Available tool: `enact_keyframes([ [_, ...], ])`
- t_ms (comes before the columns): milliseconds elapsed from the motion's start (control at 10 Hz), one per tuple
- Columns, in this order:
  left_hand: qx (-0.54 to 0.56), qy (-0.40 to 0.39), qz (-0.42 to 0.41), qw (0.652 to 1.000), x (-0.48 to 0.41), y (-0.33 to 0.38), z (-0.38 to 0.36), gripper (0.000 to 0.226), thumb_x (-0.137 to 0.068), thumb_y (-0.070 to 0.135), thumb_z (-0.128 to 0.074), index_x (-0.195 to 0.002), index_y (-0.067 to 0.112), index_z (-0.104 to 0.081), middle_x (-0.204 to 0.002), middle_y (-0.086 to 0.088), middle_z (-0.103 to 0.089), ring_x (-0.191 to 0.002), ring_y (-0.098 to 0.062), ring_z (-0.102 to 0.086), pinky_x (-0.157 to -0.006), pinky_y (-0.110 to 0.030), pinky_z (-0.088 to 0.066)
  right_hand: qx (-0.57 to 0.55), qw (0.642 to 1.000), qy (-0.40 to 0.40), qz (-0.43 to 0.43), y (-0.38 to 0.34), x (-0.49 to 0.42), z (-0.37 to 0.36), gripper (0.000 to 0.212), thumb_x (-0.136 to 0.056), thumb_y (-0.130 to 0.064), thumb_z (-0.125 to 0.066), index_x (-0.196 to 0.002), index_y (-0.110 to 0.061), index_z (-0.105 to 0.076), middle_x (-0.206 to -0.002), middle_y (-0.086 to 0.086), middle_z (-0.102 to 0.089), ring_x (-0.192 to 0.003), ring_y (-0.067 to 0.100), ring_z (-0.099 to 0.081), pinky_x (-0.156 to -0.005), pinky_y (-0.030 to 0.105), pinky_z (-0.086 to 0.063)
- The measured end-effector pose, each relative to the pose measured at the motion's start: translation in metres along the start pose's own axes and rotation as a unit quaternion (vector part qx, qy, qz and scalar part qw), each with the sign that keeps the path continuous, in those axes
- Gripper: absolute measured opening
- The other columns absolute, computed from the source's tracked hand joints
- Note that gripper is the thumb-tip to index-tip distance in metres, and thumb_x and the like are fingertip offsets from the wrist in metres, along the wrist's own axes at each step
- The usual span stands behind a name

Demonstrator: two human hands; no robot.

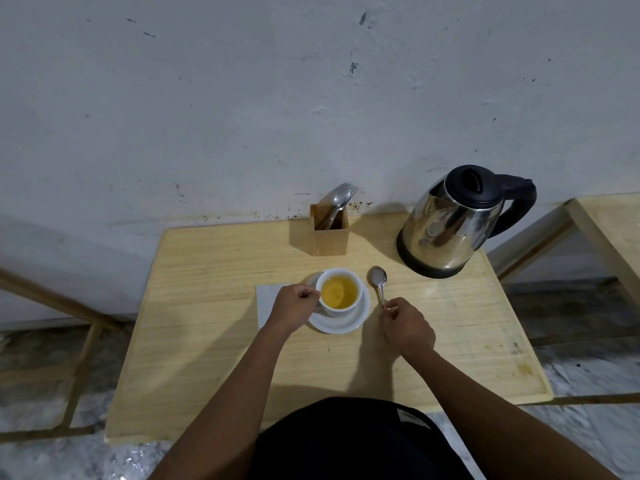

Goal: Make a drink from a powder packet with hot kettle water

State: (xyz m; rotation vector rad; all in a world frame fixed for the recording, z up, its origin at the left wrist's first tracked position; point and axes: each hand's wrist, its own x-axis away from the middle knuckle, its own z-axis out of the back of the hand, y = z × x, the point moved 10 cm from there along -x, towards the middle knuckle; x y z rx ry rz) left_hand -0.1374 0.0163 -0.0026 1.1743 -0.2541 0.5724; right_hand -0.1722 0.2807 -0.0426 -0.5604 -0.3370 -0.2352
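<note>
A white cup [346, 276] holding yellow drink stands on a white saucer [349, 322] near the middle of the wooden table [214, 341]. My left hand [294, 306] pinches the cup's handle on its left side. Just right of the saucer, my right hand [407, 327] pinches the handle of a metal spoon [378, 278], whose bowl points away from me and lies low over the table. A steel kettle [450, 226] with a black lid and handle sits at the back right.
A wooden holder [330, 237] with cutlery stands at the back, against the wall. A white napkin [268, 299] lies left of the saucer, partly under my left hand. Wooden frames flank the table on both sides.
</note>
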Motion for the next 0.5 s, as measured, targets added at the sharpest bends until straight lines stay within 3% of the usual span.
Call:
enact_keyframes([
  [300,0.017,0.001,0.008,1.000,0.001,-0.002,0.001,0.025,-0.088,0.025,-0.061,-0.107,0.010,-0.069,-0.099,-0.006,-0.071,-0.089,-0.021,-0.065,-0.088,-0.043,-0.055,0.000,1.000,0.004,0.021,-0.015,0.002,0.011,0.017,-0.093,-0.037,-0.048,-0.101,-0.031,-0.061,-0.093,-0.009,-0.067,-0.078,0.015,-0.057,-0.069,0.028,-0.041],
  [500,0.012,0.005,0.000,1.000,0.002,0.003,0.003,0.021,-0.090,0.027,-0.058,-0.102,0.014,-0.069,-0.084,-0.002,-0.068,-0.070,-0.023,-0.062,-0.071,-0.038,-0.053,-0.008,0.999,-0.026,0.047,-0.025,-0.001,0.009,0.022,-0.092,-0.038,-0.049,-0.105,-0.030,-0.064,-0.105,-0.007,-0.067,-0.093,0.018,-0.062,-0.073,0.029,-0.040],
])
